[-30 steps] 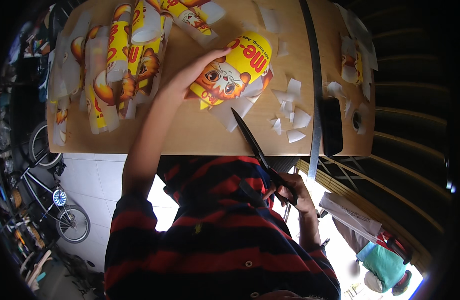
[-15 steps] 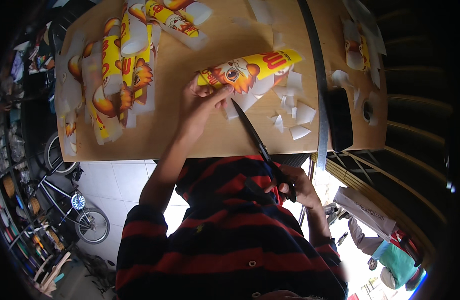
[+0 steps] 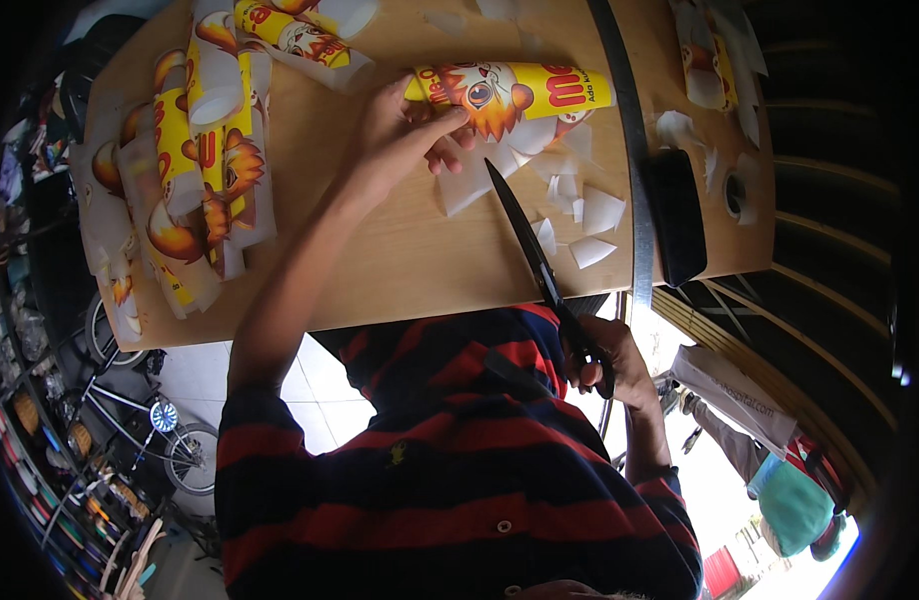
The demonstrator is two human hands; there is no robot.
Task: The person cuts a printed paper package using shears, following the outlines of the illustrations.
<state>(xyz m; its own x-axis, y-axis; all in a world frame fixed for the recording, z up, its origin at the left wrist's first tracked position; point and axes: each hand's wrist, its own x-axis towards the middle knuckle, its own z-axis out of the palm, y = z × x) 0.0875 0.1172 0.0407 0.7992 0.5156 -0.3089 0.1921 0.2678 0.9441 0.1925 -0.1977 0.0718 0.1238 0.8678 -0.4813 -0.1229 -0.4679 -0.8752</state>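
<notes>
Between the thumb and fingers of my left hand (image 3: pixel 415 130) is the left end of a curled yellow sticker sheet (image 3: pixel 515 90) printed with an orange-and-white cartoon cat. Its pale backing hangs below and to the right, over the table. My right hand (image 3: pixel 612 358) is closed round the black handles of long scissors (image 3: pixel 528 230), near the table's front edge. The blades point up and to the left and look closed. Their tip is just below the sheet, apart from it. Several white paper scraps (image 3: pixel 602 208) lie right of the blades.
Similar printed sheets (image 3: pixel 195 170) lie overlapping on the table (image 3: pixel 325 270) at the left. A long metal straightedge (image 3: pixel 635 130) runs along the right, with a black phone (image 3: pixel 677 215) beside it. Farther right are more offcuts (image 3: pixel 705 70). A bicycle (image 3: pixel 145 410) stands on the floor at the left.
My left hand has lifted the sheet away from me and turned it nearer level. The scissors in my right hand have shifted slightly right, with the tip a little farther up the table.
</notes>
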